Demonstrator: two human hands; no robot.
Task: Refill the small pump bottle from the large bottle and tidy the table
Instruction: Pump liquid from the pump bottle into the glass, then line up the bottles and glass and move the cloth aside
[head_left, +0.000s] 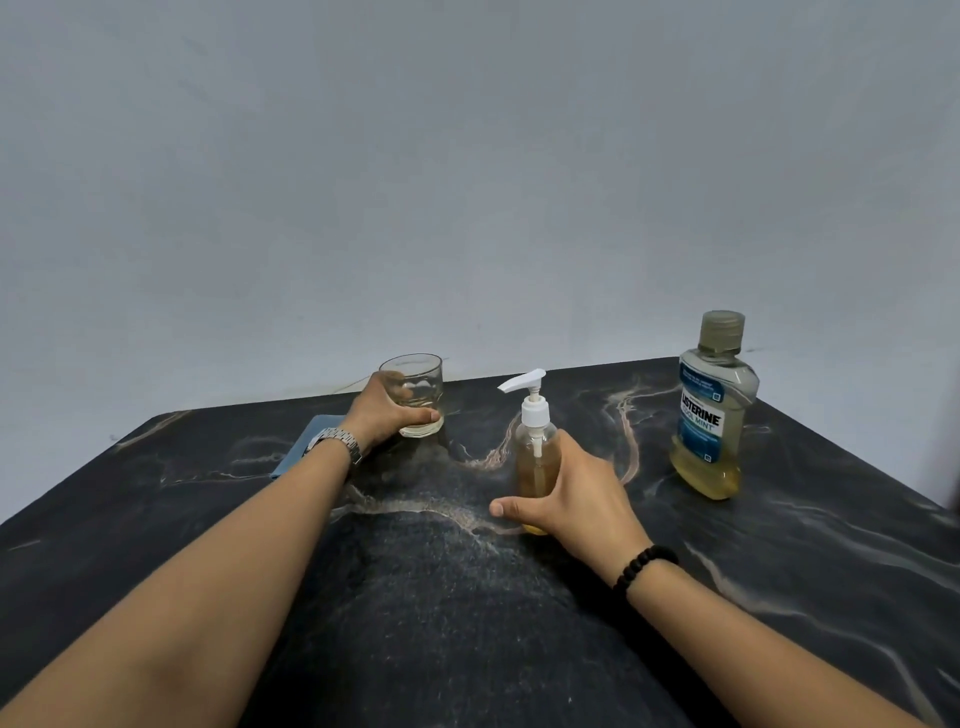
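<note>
A small clear pump bottle (534, 457) with a white pump head stands mid-table, partly filled with amber liquid. My right hand (576, 499) grips its lower body, thumb reaching out to the left. The large mouthwash bottle (712, 410) stands upright at the right with its cap on, amber liquid low inside. At the back left my left hand (382, 415) wraps around a clear drinking glass (418, 395) that stands on the table with a thin layer of yellowish liquid at its bottom.
The dark marbled table (467, 597) ends at a plain grey wall behind. A blue folded cloth (306, 441) lies flat under my left wrist, near the table's back left. The table's right edge runs close behind the large bottle.
</note>
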